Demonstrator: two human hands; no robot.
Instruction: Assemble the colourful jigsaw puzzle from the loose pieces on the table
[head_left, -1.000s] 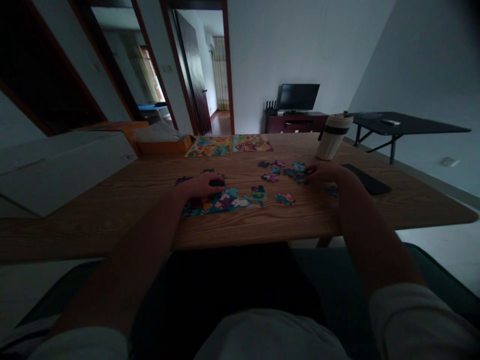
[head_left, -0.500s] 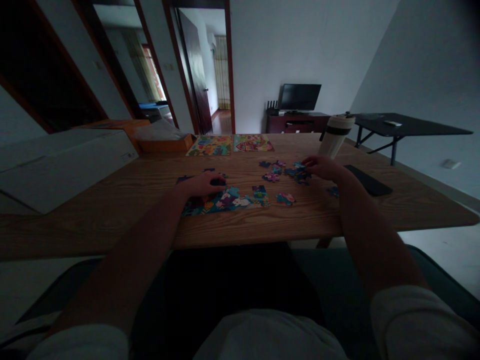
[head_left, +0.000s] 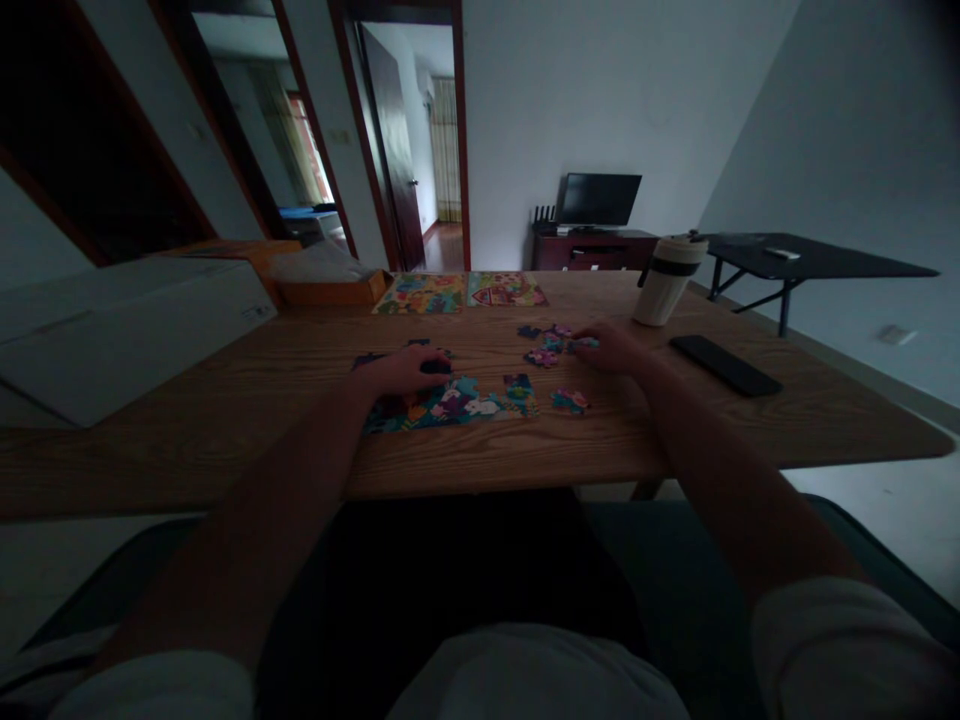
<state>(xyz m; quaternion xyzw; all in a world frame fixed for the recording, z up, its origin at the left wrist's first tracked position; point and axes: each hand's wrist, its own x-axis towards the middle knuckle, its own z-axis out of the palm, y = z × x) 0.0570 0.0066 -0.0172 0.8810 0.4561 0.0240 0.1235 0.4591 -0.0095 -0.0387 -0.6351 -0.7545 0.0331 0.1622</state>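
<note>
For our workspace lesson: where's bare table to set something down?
Bare: between white box and left forearm; between black slab and table's right end. Crowded: around the left hand at the puzzle and the right hand by loose pieces.

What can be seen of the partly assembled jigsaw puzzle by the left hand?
The partly assembled jigsaw puzzle looks like thin printed cardboard, mostly teal with purple and orange patches and a white animal-like figure. It lies flat on the wooden table, near the front edge. Its near edge is fairly straight; its far edge is uneven, with interlocking tabs showing. The left hand hides part of its left side; whether the fingers press on it is too dark to tell.
</note>
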